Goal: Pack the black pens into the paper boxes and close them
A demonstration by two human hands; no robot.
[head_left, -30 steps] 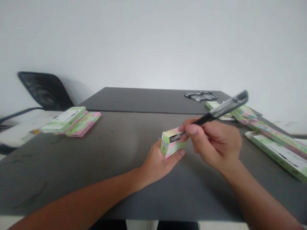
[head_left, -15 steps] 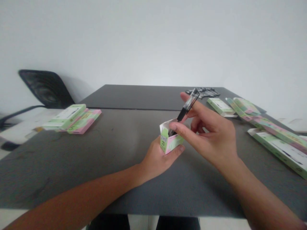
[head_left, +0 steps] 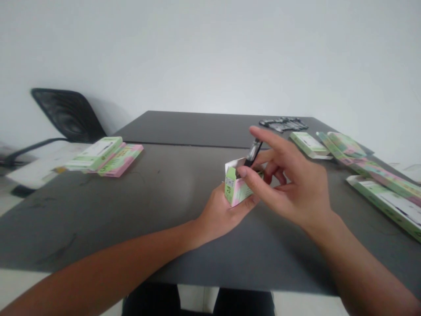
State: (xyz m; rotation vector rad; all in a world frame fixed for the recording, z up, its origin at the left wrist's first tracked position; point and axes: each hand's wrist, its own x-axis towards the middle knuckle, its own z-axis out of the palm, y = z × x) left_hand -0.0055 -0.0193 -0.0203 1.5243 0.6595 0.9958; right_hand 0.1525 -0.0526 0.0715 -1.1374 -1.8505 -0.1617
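Clamped around the lower part of the box (head_left: 234,194) was the left hand (head_left: 222,217); by the right hand (head_left: 296,182), thumb and fingers closed on it, the pen (head_left: 253,152) was held tilted, its lower end inside the box's open top. An index fingertip was rested near the pen's upper end. The hands were held close together at the box.

Above the table (head_left: 164,206) the box was held, with the near edge well below it and a seam (head_left: 190,145) beyond it. A wide stretch of tabletop was left between the box and the left cartons (head_left: 95,156); to the right of the box, less room was left before the right cartons (head_left: 388,195). Beyond the box, more pens (head_left: 284,124) were laid in a row.

On the box's end, a small label and dark characters were printed, too blurred to be read. Yellowish lettering on a left carton could not be made out. Pen pictures were printed on a right carton, cut off by the view's edge. The box's far side was hidden by the fingers.
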